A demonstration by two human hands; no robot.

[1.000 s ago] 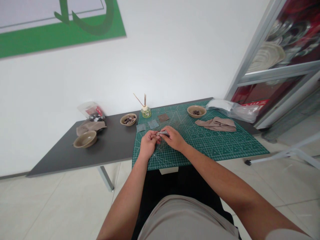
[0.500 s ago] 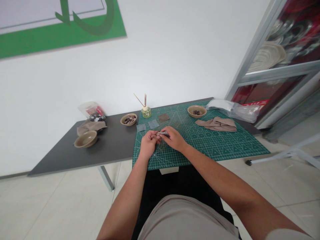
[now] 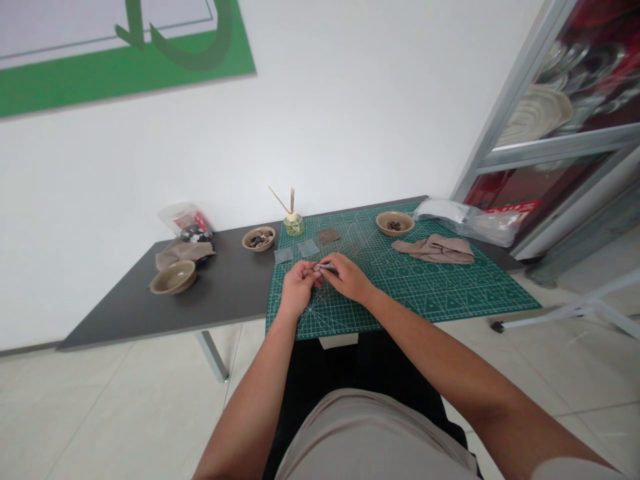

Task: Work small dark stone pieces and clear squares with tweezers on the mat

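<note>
1. Head view: a small pale piece (image 3: 317,267) is located at the fingertips of the left hand (image 3: 298,287). The left fingers are narrow, pinched on the piece; its lower part is hidden by them.
2. The right hand (image 3: 349,276) pinches a grey folded piece (image 3: 330,267) between thumb and fingers. Its left end meets the small pale piece; whether they are joined cannot be told at this size.
3. Both hands are located above the near part of the green cutting mat (image 3: 425,287), which covers the right part of the dark surface (image 3: 235,287).
4. Just beyond the left hand, 2 grey-blue squares lie flat on the mat: a left square (image 3: 283,256) and a right square (image 3: 309,248). Behind them lies a brown square (image 3: 329,235).
5. A reed diffuser (image 3: 294,225) stands upright at the mat's far left corner. Beside it, off the mat, a bowl of mixed stones (image 3: 259,249) rests on the surface.
6. At the mat's far right, a second bowl (image 3: 405,221) contains dark pieces (image 3: 394,226). A crumpled brown cloth (image 3: 435,249) lies in front, with a clear plastic bag (image 3: 485,225) behind.
7. At far left: a third bowl (image 3: 173,279), a beige cloth (image 3: 183,253) behind it, and a clear container (image 3: 183,219) near the wall.
</note>
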